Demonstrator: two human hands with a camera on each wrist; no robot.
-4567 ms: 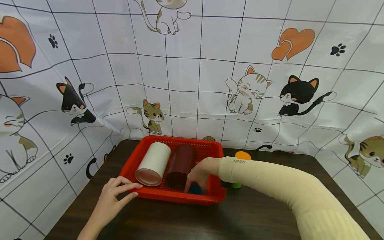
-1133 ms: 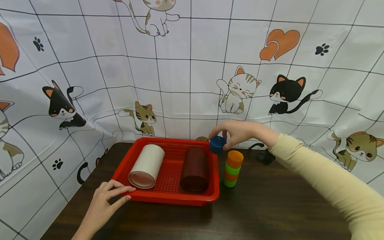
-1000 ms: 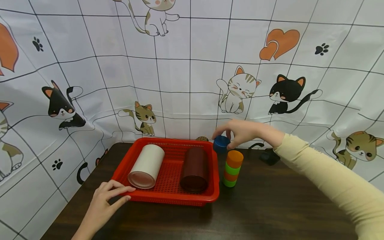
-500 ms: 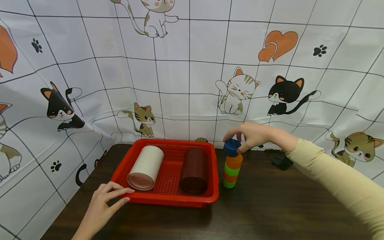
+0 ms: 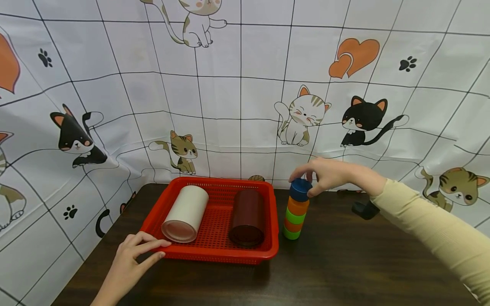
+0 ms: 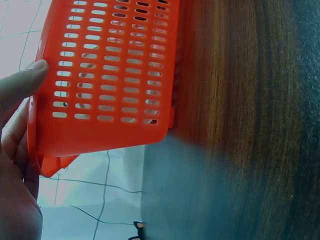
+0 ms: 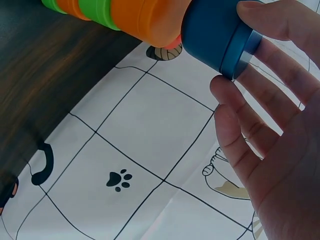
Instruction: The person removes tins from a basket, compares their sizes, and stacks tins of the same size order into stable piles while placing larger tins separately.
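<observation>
My right hand (image 5: 325, 174) pinches a small blue cup (image 5: 299, 190) between thumb and fingers. The cup sits right at the top of an upright stack of orange and green cups (image 5: 295, 219), beside the basket. In the right wrist view the blue cup (image 7: 217, 35) overlaps the top orange cup (image 7: 145, 20), with the thumb on its near side. My left hand (image 5: 130, 261) grips the front left corner of a red plastic basket (image 5: 214, 253); in the left wrist view the thumb (image 6: 30, 80) lies against the basket's rim (image 6: 36, 115).
Inside the basket lie a white cylinder (image 5: 186, 212) on the left and a dark brown cylinder (image 5: 248, 216) on the right. Dark wood tabletop (image 5: 325, 263) extends in front and to the right. A cat-patterned white sheet (image 5: 229, 106) hangs behind.
The right hand has taken the blue cup out of the basket, carried it right and lowered it onto the stack. The brown cylinder has shifted right in the basket. The left hand keeps its hold.
</observation>
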